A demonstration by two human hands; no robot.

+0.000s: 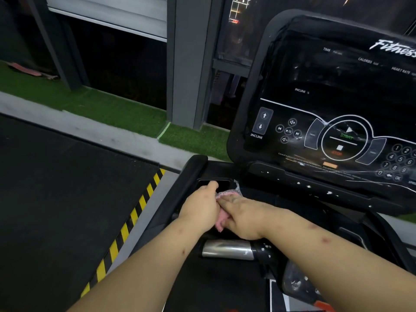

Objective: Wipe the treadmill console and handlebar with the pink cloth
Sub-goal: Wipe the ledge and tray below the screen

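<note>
Nearest, a smooth brushed-silver metal sleeve (227, 249) on the black treadmill handlebar (262, 249), cylindrical, just below both hands. Soft, fuzzy pink cloth (221, 219) is bunched btwn the hands w/ a grey-white mesh-textured corner poking out at the top. It lies on the matte black plastic tray beside a rectangular recess (222, 184), left of the console. Left hand (200, 208) is curled, fingertips tucked out of sight against the cloth, so can't tell if it grips. Right hand (242, 218) lies over the cloth, fingers fairly straight, pressing down. Beyond, glossy black treadmill console (315, 97) w/ white printed buttons & wrinkled clear film. Farther: black rubber floor mat (67, 188), yellow-black hazard stripe (126, 228), green artificial turf (112, 109), grey metal pillar (186, 64).
</note>
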